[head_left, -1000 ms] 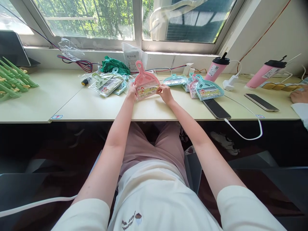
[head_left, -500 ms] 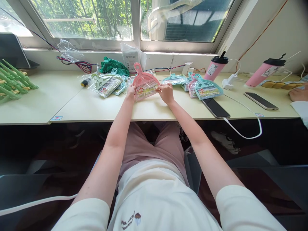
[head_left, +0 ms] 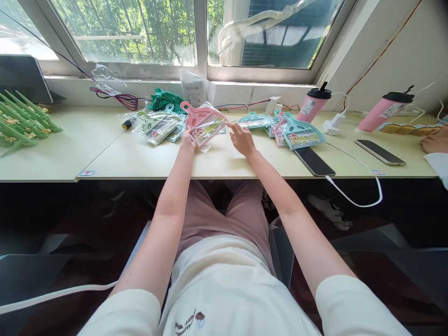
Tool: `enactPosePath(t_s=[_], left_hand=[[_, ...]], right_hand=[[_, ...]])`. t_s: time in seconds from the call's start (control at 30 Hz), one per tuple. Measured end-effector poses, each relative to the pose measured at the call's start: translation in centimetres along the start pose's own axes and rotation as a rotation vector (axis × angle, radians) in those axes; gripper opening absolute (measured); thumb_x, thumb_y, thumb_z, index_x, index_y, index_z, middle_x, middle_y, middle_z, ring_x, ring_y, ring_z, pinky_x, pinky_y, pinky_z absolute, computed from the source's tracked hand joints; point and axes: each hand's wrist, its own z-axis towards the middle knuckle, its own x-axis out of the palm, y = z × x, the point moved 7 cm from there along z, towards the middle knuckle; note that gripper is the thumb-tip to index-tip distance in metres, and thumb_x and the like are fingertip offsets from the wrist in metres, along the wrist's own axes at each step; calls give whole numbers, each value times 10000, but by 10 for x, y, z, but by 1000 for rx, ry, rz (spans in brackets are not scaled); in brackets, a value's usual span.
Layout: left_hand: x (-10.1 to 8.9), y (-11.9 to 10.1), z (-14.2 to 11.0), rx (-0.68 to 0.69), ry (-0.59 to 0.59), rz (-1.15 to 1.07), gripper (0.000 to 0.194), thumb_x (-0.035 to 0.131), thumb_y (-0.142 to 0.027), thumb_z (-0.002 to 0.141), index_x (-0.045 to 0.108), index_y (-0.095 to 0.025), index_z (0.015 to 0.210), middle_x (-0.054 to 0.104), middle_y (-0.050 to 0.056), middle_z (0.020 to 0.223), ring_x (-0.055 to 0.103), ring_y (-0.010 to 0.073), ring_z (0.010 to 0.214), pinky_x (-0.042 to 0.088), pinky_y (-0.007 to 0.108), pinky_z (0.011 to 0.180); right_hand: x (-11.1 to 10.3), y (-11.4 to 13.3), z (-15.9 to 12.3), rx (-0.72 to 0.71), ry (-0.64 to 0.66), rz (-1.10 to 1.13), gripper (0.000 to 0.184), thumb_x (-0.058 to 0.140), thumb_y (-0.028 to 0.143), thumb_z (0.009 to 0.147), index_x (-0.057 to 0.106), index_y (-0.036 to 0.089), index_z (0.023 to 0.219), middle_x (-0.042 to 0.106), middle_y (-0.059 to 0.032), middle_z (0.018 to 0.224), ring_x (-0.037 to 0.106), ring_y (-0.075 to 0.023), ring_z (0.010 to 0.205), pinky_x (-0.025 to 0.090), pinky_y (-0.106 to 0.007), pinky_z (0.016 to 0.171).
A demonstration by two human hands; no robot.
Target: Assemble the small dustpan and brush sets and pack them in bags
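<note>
A pink mini dustpan-and-brush set (head_left: 205, 122) in clear wrap, with a printed label, is tilted above the table, its handle toward the upper left. My left hand (head_left: 188, 139) grips its lower left edge. Beside the right corner is my right hand (head_left: 242, 138), fingers loosely spread and one fingertip at or very near the wrap; contact is hard to tell. Left of the pink set lie wrapped green and blue dustpan sets (head_left: 158, 127). To the right is a flat blue set (head_left: 255, 120), then a pink and blue group, its front blue set (head_left: 303, 132) resting partly on a phone.
A charging phone (head_left: 315, 162) and another phone (head_left: 380, 152) lie on the right. Two pink tumblers (head_left: 314, 106) stand near the wall. Green crafted stalks (head_left: 26, 122) occupy the far left. Another person's hand (head_left: 435, 140) rests at the right edge.
The pink dustpan set has tilted, its handle swinging left. My right hand has let go of its right edge and its fingers have opened. My left hand keeps hold.
</note>
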Motion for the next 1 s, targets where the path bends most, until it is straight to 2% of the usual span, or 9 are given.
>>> enactPosePath(t_s=[0.1,0.2,0.27,0.4,0.57,0.7,0.8,0.93,1.0], left_hand=[[6,-2,-3,24,30,18,348,546,-281,1069,585,-238,1412,820,75,1186,765,227,1206,620,417,1078],[13,-3,-8,61,61,49,305,561,-261,1063,604,-232,1364,827,64,1152,774,216,1181,604,400,1085],[16,-3,-11,85,68,46,287,534,-196,1059,617,-223,1332,829,57,1140,773,198,1183,598,367,1081],[18,-5,-13,124,74,33,279,586,-230,1043,618,-234,1320,829,57,1166,780,188,1167,594,350,1079],[20,-6,-15,129,107,1,302,609,-254,1031,614,-235,1333,824,73,1192,774,206,1182,584,366,1095],[26,-3,-18,102,189,8,268,622,-211,1004,660,-228,1269,827,57,1153,767,222,1188,578,370,1094],[34,1,-23,62,318,61,318,688,-239,963,682,-201,1279,826,65,1112,773,236,1151,572,379,1089],[44,4,-30,26,484,136,436,699,-460,980,705,-181,1316,819,104,1163,764,282,1161,579,410,1064],[43,3,-28,33,475,153,514,609,-592,1016,718,-189,1317,816,117,1180,757,303,1185,583,420,1048]], right_hand=[[7,17,0,-157,20,-4,429,387,239,1081,650,273,1419,645,-133,1484,600,-320,1333,453,-485,1116],[22,33,1,-293,76,38,369,396,252,1085,731,238,1241,693,-151,1369,607,-317,1283,469,-507,1126],[31,34,5,-272,90,96,353,407,286,1094,754,222,1110,726,-156,1248,627,-309,1220,493,-500,1109],[41,6,14,74,73,312,322,499,339,1083,738,200,917,769,-124,1053,704,-261,1053,553,-403,999],[54,-24,14,520,42,875,173,631,352,1024,681,191,984,796,-56,967,689,-118,698,563,-249,736],[61,-28,14,710,-108,1141,208,766,306,936,590,207,889,762,-3,918,676,-61,642,510,-175,655],[64,-30,11,837,-207,1241,218,743,246,944,540,216,870,706,49,819,643,-40,561,444,-153,567],[62,-34,7,919,-257,1315,212,713,172,944,532,218,843,612,91,649,477,-30,423,310,-174,451],[60,-36,6,932,-270,1319,217,749,148,904,561,205,812,589,97,610,431,-25,414,288,-173,443]])
